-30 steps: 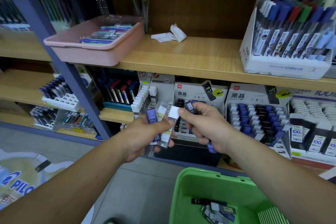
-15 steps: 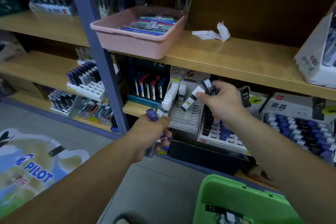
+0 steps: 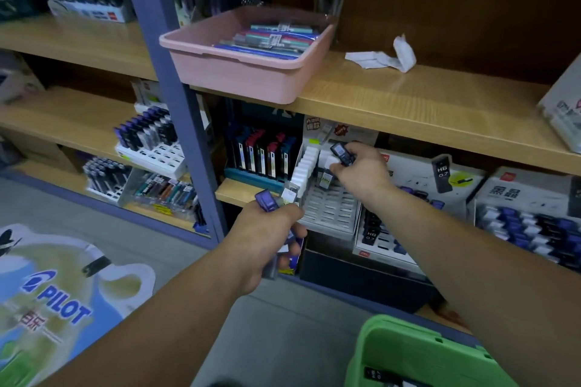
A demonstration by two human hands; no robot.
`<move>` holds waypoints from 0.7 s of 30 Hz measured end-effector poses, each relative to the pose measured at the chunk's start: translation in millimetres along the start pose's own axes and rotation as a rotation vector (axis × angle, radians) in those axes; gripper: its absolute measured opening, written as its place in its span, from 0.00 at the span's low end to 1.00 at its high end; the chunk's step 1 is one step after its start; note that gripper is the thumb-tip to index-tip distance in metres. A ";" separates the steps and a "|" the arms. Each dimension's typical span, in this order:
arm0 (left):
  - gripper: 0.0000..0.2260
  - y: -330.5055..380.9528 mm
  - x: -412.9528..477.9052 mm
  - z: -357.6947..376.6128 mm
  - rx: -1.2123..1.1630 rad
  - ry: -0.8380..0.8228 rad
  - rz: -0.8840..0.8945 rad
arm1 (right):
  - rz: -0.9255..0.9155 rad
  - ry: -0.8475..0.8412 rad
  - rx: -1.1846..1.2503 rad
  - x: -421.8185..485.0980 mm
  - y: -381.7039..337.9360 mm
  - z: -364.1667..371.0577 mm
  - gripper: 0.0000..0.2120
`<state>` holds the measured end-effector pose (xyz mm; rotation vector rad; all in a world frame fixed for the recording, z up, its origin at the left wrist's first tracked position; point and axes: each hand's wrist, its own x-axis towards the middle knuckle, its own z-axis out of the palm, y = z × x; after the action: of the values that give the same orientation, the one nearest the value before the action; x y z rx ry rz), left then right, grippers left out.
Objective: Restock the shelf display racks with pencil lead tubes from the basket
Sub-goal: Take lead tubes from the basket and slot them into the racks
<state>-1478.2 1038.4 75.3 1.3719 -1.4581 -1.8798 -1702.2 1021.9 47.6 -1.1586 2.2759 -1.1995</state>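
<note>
Lead tube [image 3: 326,179] at the white rack [image 3: 330,207]
Your right hand [image 3: 361,173] pinches it over the rack's upper slots; your left hand [image 3: 267,239] grips a bundle of tubes [image 3: 267,200] just left of the rack; green basket [image 3: 408,352] below it

Illumination was dim and diffuse, arriving from above and in front of the shelving. The upper shelf board [image 3: 408,100] carried a soft sheen on its wood grain and cast deep shadow over the bay beneath it. The whole frame was soft. The right hand [image 3: 361,173] and the lead tubes [image 3: 267,201] in the left hand [image 3: 267,239] were smeared by motion. Wide-angle distortion slanted the blue upright [image 3: 169,88] and stretched the frame edges.
</note>
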 end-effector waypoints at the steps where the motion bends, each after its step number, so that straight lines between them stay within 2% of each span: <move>1: 0.06 -1.0 0.8 -0.6 -0.013 0.007 0.009 | -0.011 -0.020 0.014 1.6 -0.9 -0.1 0.08; 5: 0.14 -2.6 1.7 -1.7 -0.058 0.009 0.027 | -0.066 -0.072 -0.050 5.1 -4.9 -2.1 0.04; 11: 0.10 -0.3 1.9 0.0 -0.086 0.018 -0.003 | -0.044 -0.088 -0.140 10.7 -5.3 -4.7 0.09; 14: 0.05 1.1 0.3 1.7 -0.101 0.025 0.000 | -0.102 -0.104 -0.237 11.9 -7.1 -7.5 0.14; 17: 0.04 1.6 2.1 1.6 -0.118 0.032 0.000 | -0.163 -0.143 -0.288 12.7 -5.7 -4.4 0.13; 21: 0.03 1.6 3.1 0.0 -0.136 0.031 0.018 | -0.159 -0.081 -0.272 11.6 -1.9 1.7 0.18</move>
<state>-1480.0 1035.3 75.3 1.3143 -1.2983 -1.9001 -1707.4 1011.3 49.1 -1.4810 2.3754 -0.8941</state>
